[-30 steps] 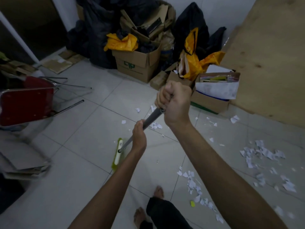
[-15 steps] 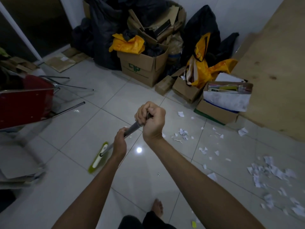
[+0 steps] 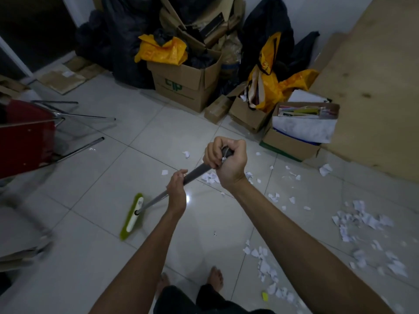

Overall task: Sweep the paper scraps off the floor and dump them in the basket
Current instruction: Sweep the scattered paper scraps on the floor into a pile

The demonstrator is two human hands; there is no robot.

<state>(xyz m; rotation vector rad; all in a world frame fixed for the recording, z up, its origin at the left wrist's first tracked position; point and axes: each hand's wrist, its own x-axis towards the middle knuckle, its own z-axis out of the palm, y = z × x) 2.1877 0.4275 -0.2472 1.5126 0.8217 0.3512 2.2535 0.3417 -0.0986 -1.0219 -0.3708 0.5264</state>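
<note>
Head view: both hands grip the grey broom handle [image 3: 196,172] – right hand [image 3: 227,159] curled round its top, left hand [image 3: 177,189] lower down – with the green broom head [image 3: 132,215] on the tiles at left; paper scraps [image 3: 360,219] lie scattered to the right

The broom handle [image 3: 197,172] slants from the right hand [image 3: 229,160] at its top end, down through the left hand [image 3: 178,189], to the broom head [image 3: 132,215] on the floor [image 3: 90,200] – left of and ahead of the person's feet [image 3: 215,279]. Paper scraps [image 3: 360,220] lie right of the arms, with a small clump just beyond the right hand. Cardboard boxes [image 3: 183,87] stand along the far wall, a wooden board [image 3: 374,87] leans at the right, and a chair [image 3: 27,143] lies tipped over at the left.
</note>
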